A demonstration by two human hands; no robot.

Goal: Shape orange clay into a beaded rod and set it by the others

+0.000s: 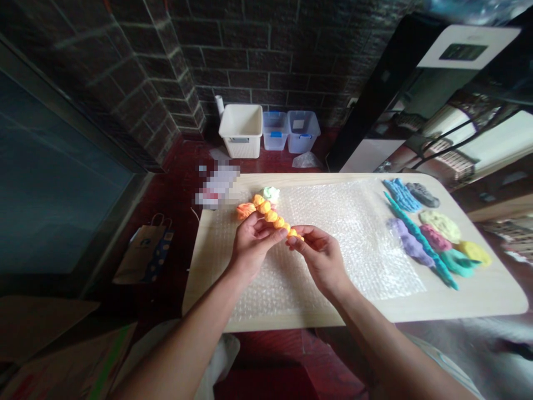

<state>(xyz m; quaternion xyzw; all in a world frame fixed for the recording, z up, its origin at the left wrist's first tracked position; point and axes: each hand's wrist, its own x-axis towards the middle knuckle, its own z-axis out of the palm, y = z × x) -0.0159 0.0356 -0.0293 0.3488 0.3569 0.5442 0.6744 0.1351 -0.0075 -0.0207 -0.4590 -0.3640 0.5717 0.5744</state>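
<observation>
Above the bubble wrap (333, 214), the left hand (250, 243) pinches a knobbly yellow-orange strand (270, 215) between thumb and fingers, and the right hand (323, 254) nips its near end. Toward the bubble wrap's far left sit 2 lumps, 1 orange lump (245, 210) and 1 pale green lump (271, 194).

Bubble wrap (325, 205) lies over the left and middle of the desk (491, 297). Over it, the fingers (275, 238) hold a clay string (270, 215). Lumps (272, 194) sit by the back edge, toward the left. More lumps (441, 224) lie near the right edge, around a stick (423, 243). Tubs (241, 145) stand on the floor (187, 161) behind.
</observation>
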